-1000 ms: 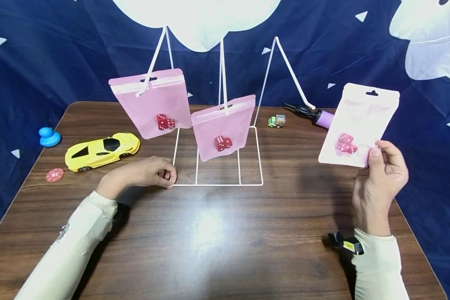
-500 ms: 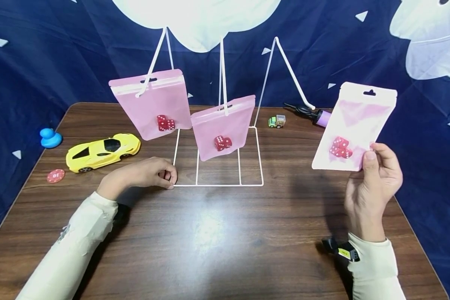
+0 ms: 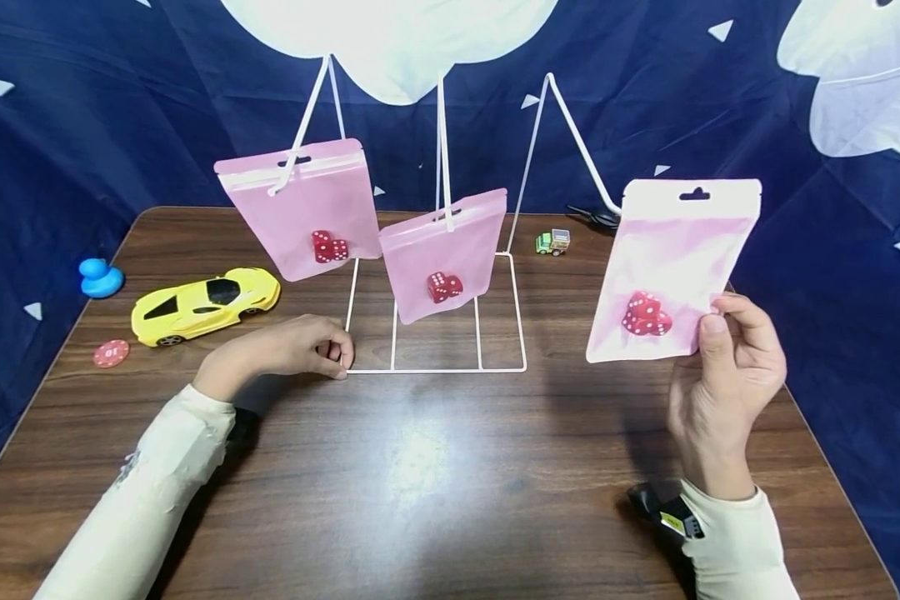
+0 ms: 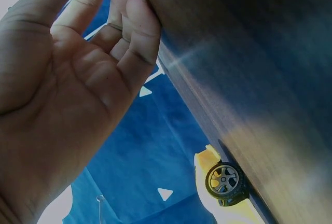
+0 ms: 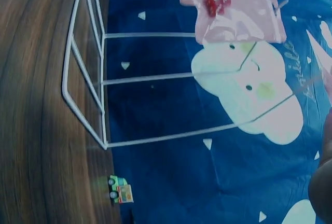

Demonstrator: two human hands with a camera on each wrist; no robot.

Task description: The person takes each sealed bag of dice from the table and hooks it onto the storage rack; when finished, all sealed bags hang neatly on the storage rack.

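My right hand (image 3: 731, 375) pinches the lower right corner of a pink zip bag (image 3: 682, 250), thumb in front. Red dice (image 3: 646, 315) show through the bag, and its hang hole faces up. My left hand (image 3: 303, 346) holds the front left corner of a white wire rack (image 3: 435, 371) at the table. On the rack's left arm hangs one pink bag (image 3: 307, 204) with dice; another pink bag (image 3: 450, 246) hangs on the middle arm. The right arm (image 3: 581, 137) carries no bag, and its tip meets the held bag's upper left edge in the head view.
Left of the rack are a yellow toy car (image 3: 206, 307), a blue rubber duck (image 3: 101, 277) and a red poker chip (image 3: 111, 353). Behind stand a small toy truck (image 3: 552, 242) and a black cord (image 3: 596, 218), before a dark blue curtain (image 3: 217, 92).
My right hand has moved left and slightly down with its bag, bringing it closer to the rack's right arm. The purple item behind is now covered. My left hand stays at the rack's corner.
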